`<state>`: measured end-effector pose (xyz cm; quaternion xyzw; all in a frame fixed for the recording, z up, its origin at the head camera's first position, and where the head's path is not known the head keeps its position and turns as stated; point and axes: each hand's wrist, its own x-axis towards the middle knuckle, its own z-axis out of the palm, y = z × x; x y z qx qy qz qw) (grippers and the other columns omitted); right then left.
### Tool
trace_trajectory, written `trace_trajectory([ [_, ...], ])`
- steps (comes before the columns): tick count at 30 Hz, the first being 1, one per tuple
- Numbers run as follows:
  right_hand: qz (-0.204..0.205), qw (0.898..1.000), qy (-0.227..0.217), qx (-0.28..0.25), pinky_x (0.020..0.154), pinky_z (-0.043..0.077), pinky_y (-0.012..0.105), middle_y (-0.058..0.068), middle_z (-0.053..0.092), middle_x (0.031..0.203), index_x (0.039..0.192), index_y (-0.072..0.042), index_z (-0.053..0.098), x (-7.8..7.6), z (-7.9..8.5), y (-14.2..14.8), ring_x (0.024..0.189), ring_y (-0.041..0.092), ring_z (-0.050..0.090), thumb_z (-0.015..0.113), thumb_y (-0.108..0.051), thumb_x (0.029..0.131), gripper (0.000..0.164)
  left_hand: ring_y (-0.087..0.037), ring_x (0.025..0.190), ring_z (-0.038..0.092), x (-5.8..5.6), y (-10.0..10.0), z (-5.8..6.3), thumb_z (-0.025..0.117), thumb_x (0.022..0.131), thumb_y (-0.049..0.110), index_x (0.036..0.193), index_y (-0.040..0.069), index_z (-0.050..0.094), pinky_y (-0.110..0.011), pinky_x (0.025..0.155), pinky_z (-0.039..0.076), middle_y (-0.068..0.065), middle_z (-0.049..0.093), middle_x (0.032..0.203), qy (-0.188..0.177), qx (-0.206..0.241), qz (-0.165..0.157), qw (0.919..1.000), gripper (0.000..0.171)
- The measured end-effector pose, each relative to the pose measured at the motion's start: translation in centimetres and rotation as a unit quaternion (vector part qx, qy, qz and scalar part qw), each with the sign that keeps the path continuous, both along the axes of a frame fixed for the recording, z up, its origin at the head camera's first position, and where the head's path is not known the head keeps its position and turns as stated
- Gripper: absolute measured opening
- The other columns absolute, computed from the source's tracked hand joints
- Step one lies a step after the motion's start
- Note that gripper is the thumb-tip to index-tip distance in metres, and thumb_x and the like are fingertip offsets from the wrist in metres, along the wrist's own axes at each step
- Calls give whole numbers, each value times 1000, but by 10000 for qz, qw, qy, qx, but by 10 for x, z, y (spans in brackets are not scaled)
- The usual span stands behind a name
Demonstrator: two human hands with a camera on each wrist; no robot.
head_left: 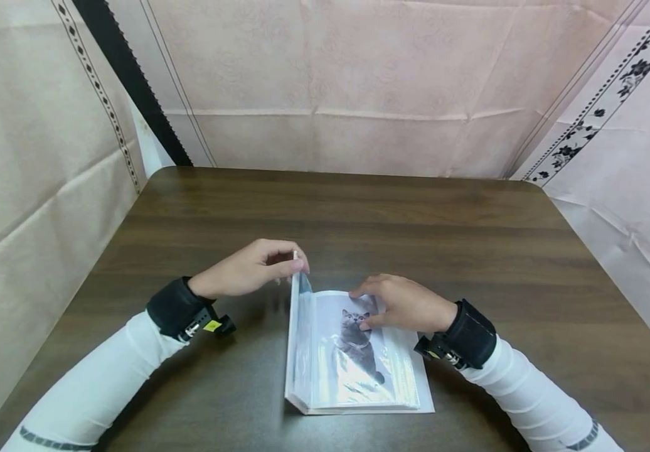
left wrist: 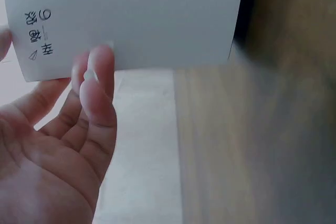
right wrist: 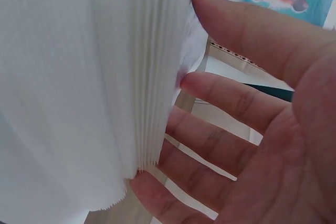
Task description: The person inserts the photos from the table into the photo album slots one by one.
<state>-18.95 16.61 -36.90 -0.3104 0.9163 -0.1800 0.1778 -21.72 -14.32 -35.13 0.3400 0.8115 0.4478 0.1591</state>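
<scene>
A photo album (head_left: 330,376) lies opened on the table, its left cover (left wrist: 147,30) raised nearly upright. My left hand (head_left: 257,267) pinches that cover at its far top corner, between thumb and fingers. Handwriting and small red pictures mark the cover's white outer side. On the right-hand page is a grey cat picture (head_left: 356,345) in a shiny clear sleeve. My right hand (head_left: 404,304) rests at the page's upper right, partly covering it. Its thumb and fairly straight fingers touch the stacked page edges (right wrist: 149,77).
The brown wooden table (head_left: 201,389) extends around the album. Light patterned cloth (head_left: 359,81) hangs behind it and at both sides. A black strip (head_left: 133,81) slants down at the back left. Each wrist wears a black band with a small camera.
</scene>
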Motion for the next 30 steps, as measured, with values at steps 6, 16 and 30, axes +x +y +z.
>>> trace_trajectory([
  [6, 161, 9998, 139, 3, 99, 52, 48, 6, 68, 127, 131, -12, 67, -1, -1, 0, 120, 26, 62, 80, -34, 87, 51, -37, 94, 60, 1, 12, -10, 57, 105, 33, 118, 7, 63, -45, 81, 56, -7, 62, 102, -235, 249, -227, 9992, 30],
  [16, 175, 9996, 213, -15, 98, 52, 45, 4, 68, 125, 130, -12, 67, 0, -1, 0, 119, 24, 63, 80, -34, 86, 51, -21, 89, 59, 5, 25, -21, 62, 102, 33, 117, 12, 54, -36, 77, 54, -8, 53, 110, -232, 113, -330, 9991, 27],
  [30, 262, 9880, -135, -1515, 94, 56, 40, 5, 72, 116, 123, -8, 69, -16, -3, 15, 108, 18, 68, 51, -22, 107, 28, -15, 83, 58, 4, 33, -35, 71, 96, 33, 131, 17, 51, -25, 69, 47, 1, 63, 98, -283, -549, -493, 9969, 43],
])
